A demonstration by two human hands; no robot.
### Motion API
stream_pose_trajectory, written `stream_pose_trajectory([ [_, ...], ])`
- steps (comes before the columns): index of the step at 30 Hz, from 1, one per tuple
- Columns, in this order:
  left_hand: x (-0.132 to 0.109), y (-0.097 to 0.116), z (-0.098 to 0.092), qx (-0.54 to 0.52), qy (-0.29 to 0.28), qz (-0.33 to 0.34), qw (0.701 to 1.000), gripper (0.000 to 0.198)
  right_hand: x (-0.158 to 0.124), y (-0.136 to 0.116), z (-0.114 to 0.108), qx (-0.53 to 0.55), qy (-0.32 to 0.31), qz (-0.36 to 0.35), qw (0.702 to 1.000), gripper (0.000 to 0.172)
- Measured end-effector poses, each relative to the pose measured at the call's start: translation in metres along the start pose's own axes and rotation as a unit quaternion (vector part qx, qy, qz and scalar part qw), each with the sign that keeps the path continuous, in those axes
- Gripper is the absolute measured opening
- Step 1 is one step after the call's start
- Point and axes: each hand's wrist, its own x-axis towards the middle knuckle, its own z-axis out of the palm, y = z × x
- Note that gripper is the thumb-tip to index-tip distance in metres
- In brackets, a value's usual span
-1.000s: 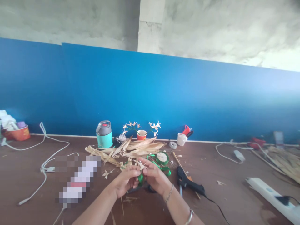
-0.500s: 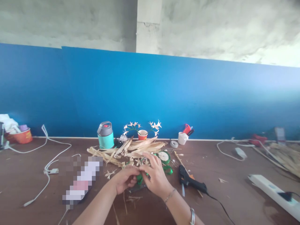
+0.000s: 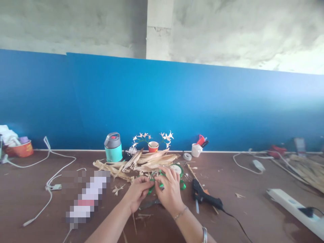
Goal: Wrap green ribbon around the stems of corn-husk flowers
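Green ribbon lies between the left hand, pinching it, and the right hand, whose hold I cannot tell.

No lettering, brand or number can be read. From the view's centre, the orange-red tub at nine o'clock bears yellowish marks too blurred to decipher; the pixelated patch at eight o'clock is illegible.

The right hand is partly hiding the green ribbon; what it and the left hand are pinching is looking indistinct. Pixelation is masking one object; the right edge is cropping a power strip.
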Motion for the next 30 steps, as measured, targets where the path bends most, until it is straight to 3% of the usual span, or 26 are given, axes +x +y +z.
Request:
stream_pose_trajectory([
  [5, 0.002, -0.005, 0.002, -0.039, 0.011, 0.005, 0.999, 0.033, 0.0, 0.0, 0.0, 0.008, 0.009, 0.012, 1.0, 0.015],
  [11, 0.01, -0.008, -0.009, 0.124, 0.021, 0.126, 0.984, 0.02, 0.0, 0.003, 0.003, 0.032, -0.011, 0.039, 0.999, 0.016],
  [17, 0.014, -0.01, -0.017, 0.129, -0.004, 0.132, 0.983, 0.047, -0.001, 0.008, 0.01, 0.118, -0.041, 0.102, 0.987, 0.016],
  [22, 0.011, -0.007, -0.018, 0.18, 0.0, 0.135, 0.974, 0.022, 0.001, 0.008, 0.011, 0.186, -0.056, 0.159, 0.968, 0.013],
  [30, 0.011, -0.002, -0.024, 0.224, -0.021, 0.185, 0.957, 0.01, 0.007, 0.01, 0.007, 0.311, -0.126, 0.247, 0.909, 0.01],
])
